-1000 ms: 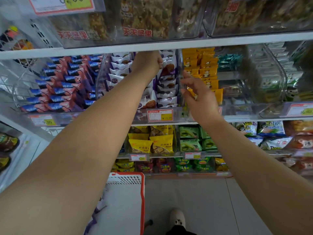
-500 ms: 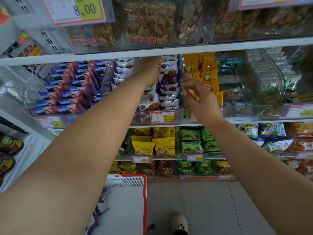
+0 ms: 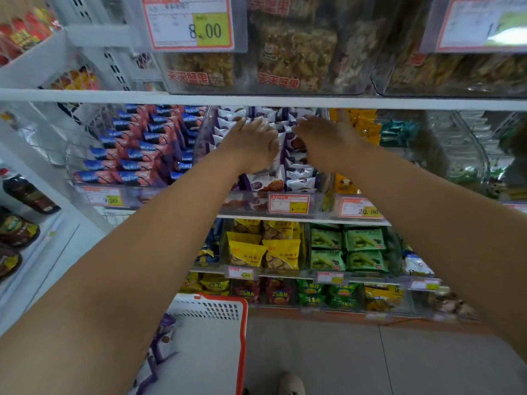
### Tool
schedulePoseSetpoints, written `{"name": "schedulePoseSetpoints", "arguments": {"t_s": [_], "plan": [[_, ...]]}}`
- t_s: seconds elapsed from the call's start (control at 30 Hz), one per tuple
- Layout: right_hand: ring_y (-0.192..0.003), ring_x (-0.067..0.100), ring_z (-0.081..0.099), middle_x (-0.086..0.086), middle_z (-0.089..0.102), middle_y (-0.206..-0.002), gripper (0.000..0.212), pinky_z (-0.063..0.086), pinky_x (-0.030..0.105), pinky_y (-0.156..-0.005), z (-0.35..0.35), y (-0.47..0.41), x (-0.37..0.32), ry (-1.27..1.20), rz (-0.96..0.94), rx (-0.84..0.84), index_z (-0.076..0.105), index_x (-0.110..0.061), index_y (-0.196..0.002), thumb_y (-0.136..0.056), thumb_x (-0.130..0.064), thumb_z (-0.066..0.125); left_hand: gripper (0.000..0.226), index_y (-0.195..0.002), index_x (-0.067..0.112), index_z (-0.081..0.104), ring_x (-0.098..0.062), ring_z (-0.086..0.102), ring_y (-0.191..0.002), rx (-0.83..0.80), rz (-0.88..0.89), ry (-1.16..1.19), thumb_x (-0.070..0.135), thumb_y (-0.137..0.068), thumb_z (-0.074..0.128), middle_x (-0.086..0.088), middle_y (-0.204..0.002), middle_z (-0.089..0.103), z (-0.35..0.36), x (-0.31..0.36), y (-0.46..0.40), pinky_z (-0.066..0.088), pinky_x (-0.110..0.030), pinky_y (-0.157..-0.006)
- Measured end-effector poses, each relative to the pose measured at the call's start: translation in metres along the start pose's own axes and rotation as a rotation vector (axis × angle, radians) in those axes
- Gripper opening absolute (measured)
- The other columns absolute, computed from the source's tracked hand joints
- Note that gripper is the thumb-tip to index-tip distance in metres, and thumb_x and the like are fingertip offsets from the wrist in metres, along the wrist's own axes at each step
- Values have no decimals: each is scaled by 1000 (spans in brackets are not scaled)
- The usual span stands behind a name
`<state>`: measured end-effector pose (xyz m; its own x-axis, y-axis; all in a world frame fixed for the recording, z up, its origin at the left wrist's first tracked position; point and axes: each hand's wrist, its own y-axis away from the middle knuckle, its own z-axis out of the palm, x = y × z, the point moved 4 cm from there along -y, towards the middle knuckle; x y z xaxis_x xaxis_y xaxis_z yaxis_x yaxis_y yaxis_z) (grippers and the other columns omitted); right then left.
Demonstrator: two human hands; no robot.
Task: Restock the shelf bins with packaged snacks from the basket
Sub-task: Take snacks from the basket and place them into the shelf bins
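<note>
Purple and white snack packs [image 3: 296,178] fill the clear bin [image 3: 325,178] on the middle shelf. The left hand [image 3: 251,141] and right hand [image 3: 328,141] lie flat on the packs, fingers straight. More packs [image 3: 164,334] sit in the basket [image 3: 242,337] below.

White metal shelving [image 3: 256,101] fills the view, its tiers edged with red-bordered price tags [image 3: 188,22]. Below the shelving lies a pale grey tiled floor [image 3: 328,352]. To the left of the shelving stands a white side unit [image 3: 42,252] carrying dark bottles [image 3: 27,192]. Lighting is even and soft.
</note>
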<state>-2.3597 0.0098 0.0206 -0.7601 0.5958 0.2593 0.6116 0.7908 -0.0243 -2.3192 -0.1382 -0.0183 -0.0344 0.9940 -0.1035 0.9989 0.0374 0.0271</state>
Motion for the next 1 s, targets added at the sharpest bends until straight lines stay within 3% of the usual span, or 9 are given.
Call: {"name": "schedulePoseSetpoints", "arguments": {"t_s": [0.13,0.3,0.47,0.63,0.77,0.87,1.0], "plan": [[-128,21,45,5,48,-138,38,31,55,-105,17,-22,-4,124,28,-140,50,-14,-130,-92,-20,45,50,-140,13,44,-26,27,-145,81,-4,-49,36,-104,18,-11,-156,32,-6,3,1,15,-47,-119],[-130,23,45,3,50,-137,41,11,65,-112,30,-25,-3,182,46,-138,50,-14,-132,-91,-20,44,50,-135,15,48,-25,47,-130,87,-58,-75,38,-101,21,-9,-137,55,-10,-1,-2,24,-43,-115],[-131,26,43,3,48,-140,44,10,64,-114,26,-21,-5,135,61,-110,48,-14,-136,-92,-18,43,57,-126,5,57,-34,51,-122,66,-147,-88,41,-103,20,-18,-131,56,-13,-2,-11,32,-45,-110],[-134,25,36,1,48,-140,42,15,58,-114,22,-17,-5,155,46,-49,52,-23,-133,-92,-21,46,54,-132,13,53,-33,48,-127,39,-158,-75,43,-103,18,-15,-135,55,-15,6,-26,29,-46,-110],[-143,24,26,1,40,-149,39,11,54,-116,21,-14,-4,159,55,-39,55,-24,-131,-94,-23,45,37,-124,11,55,-30,49,-125,69,-128,-37,29,-103,30,-13,-128,60,-17,14,-28,20,-40,-114],[-139,24,33,1,44,-146,39,11,54,-116,23,-16,-3,155,67,-33,57,-21,-131,-94,-24,43,26,-115,8,55,-27,54,-116,76,-111,41,21,-99,39,-13,-118,64,-16,9,-29,14,-36,-116],[-131,24,41,1,51,-136,36,14,56,-114,23,-19,-3,101,87,-23,60,-18,-125,-92,-22,46,26,-110,6,51,-26,57,-111,33,-111,140,24,-98,36,-13,-112,65,-9,-3,-27,11,-38,-120]]}}
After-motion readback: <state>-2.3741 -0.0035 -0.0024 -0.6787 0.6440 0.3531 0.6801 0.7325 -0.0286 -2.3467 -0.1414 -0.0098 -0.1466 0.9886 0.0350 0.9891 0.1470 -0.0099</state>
